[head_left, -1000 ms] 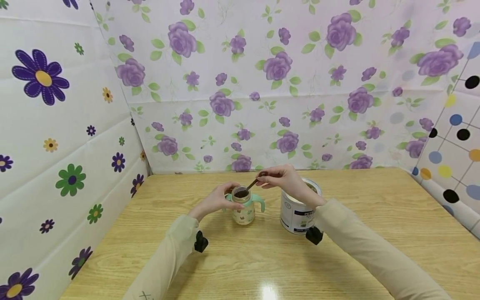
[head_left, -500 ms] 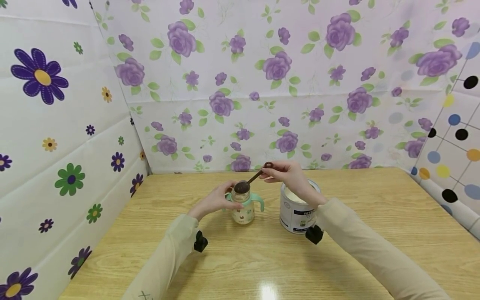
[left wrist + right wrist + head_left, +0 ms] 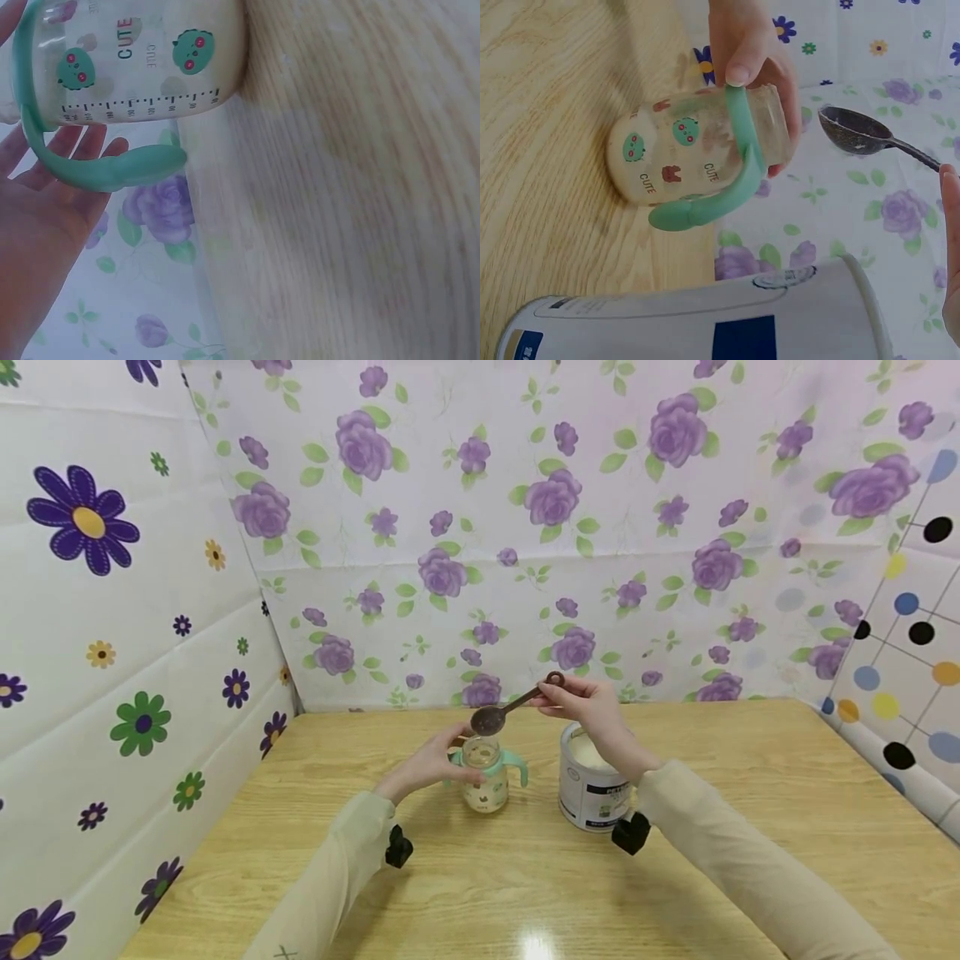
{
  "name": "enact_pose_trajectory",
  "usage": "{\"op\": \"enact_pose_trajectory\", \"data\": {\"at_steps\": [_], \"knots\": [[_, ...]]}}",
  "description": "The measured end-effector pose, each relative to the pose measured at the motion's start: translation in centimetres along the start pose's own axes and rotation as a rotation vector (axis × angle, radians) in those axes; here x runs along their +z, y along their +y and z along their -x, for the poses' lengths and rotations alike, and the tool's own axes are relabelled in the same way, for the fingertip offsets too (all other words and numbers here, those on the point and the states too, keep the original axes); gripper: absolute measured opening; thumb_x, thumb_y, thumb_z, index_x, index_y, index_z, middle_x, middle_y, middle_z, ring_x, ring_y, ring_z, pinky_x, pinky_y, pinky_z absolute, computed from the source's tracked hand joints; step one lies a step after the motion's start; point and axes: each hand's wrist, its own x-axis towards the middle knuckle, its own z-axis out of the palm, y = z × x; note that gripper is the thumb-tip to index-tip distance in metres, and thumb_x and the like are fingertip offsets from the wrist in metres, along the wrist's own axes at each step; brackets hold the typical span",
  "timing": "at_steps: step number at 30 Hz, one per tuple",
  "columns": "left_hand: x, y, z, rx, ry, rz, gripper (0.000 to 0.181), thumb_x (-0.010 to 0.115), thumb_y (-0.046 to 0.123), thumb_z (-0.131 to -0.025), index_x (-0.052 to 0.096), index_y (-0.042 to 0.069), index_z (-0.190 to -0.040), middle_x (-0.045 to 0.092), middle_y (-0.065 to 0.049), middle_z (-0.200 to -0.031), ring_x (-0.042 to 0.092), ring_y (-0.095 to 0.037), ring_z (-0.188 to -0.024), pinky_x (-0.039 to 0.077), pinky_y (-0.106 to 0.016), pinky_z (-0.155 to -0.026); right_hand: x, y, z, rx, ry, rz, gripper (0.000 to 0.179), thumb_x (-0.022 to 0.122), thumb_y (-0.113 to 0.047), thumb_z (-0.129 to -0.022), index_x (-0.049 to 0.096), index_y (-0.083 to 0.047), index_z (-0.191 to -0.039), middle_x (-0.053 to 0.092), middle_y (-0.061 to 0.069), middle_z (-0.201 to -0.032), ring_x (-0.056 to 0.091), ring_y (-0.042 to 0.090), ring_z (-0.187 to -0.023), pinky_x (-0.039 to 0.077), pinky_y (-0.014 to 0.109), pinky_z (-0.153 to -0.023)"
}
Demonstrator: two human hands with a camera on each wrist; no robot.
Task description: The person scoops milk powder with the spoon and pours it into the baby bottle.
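Observation:
On the table stands a clear baby bottle (image 3: 486,793) with mint-green handles, printed figures and an open mouth; pale contents show at its bottom in the right wrist view. My left hand (image 3: 431,767) grips it near the neck, thumb in front and fingers behind. Above the mouth, apart from it, is a dark brown spoon (image 3: 489,720), its bowl bearing light powder traces. My right hand (image 3: 588,714) pinches the spoon's handle near its ringed end. Beneath that hand stands a white can (image 3: 581,793) without a lid, cream-coloured powder inside, its rim partly hidden by the wrist.
The wooden table (image 3: 480,893) reaches to a flowered cloth (image 3: 480,568) hung behind it. A daisy-patterned cloth (image 3: 150,643) hangs at the left and a dotted one (image 3: 915,668) at the right. Can and bottle stand a short distance apart.
My right hand has lifted the spoon up and to the right, from inside the bottle's mouth to above it. The bowl has come into view. My left hand stays on the bottle.

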Motion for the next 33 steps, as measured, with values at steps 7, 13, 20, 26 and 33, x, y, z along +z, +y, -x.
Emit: {"op": "enact_pose_trajectory", "data": {"at_steps": [7, 13, 20, 26, 33], "knots": [[-0.3, 0.4, -0.3, 0.098, 0.034, 0.014, 0.070, 0.071, 0.007, -0.077, 0.032, -0.003, -0.134, 0.037, -0.021, -0.132, 0.033, -0.039, -0.119, 0.030, -0.049, -0.094, -4.5, 3.4, -1.7, -0.060, 0.110, -0.053, 0.030, 0.067, -0.010, -0.083, 0.062, 0.008, -0.107, 0.061, 0.028, -0.092, 0.060, 0.040, -0.085, 0.047, 0.045, -0.073], [-0.6, 2.1, -0.8, 0.118, 0.052, -0.014, 0.071, 0.070, 0.006, -0.078, 0.029, -0.004, -0.135, 0.032, -0.022, -0.135, 0.030, -0.038, -0.122, 0.027, -0.048, -0.097, -3.4, -1.8, 0.3, -0.085, 0.172, -0.133, 0.026, 0.065, -0.002, -0.083, 0.061, 0.013, -0.103, 0.062, 0.027, -0.087, 0.062, 0.035, -0.080, 0.048, 0.040, -0.071], [-1.1, 3.5, -1.5, 0.179, 0.061, 0.040, 0.071, 0.071, 0.005, -0.078, 0.029, -0.002, -0.135, 0.031, -0.019, -0.135, 0.029, -0.038, -0.121, 0.026, -0.049, -0.097, -1.5, -7.8, 2.8, -0.035, 0.212, -0.183, 0.013, 0.061, 0.003, -0.084, 0.065, 0.010, -0.094, 0.065, 0.019, -0.081, 0.065, 0.025, -0.075, 0.048, 0.033, -0.072], [-0.5, 4.7, -2.0, 0.196, 0.076, 0.057, 0.072, 0.071, 0.007, -0.078, 0.028, 0.000, -0.136, 0.032, -0.016, -0.135, 0.033, -0.030, -0.120, 0.030, -0.043, -0.096, -3.1, -8.7, 3.6, -0.043, 0.239, -0.170, 0.016, 0.061, 0.002, -0.084, 0.065, 0.010, -0.098, 0.065, 0.019, -0.082, 0.065, 0.025, -0.077, 0.048, 0.032, -0.072], [0.8, 5.4, -2.9, 0.223, 0.078, 0.024, 0.070, 0.072, 0.009, -0.078, 0.033, 0.000, -0.134, 0.036, -0.016, -0.132, 0.037, -0.030, -0.118, 0.032, -0.045, -0.094, -4.4, -9.3, 4.4, -0.036, 0.270, -0.163, 0.016, 0.062, 0.003, -0.083, 0.066, 0.009, -0.097, 0.064, 0.021, -0.083, 0.064, 0.028, -0.077, 0.048, 0.033, -0.072]]}}
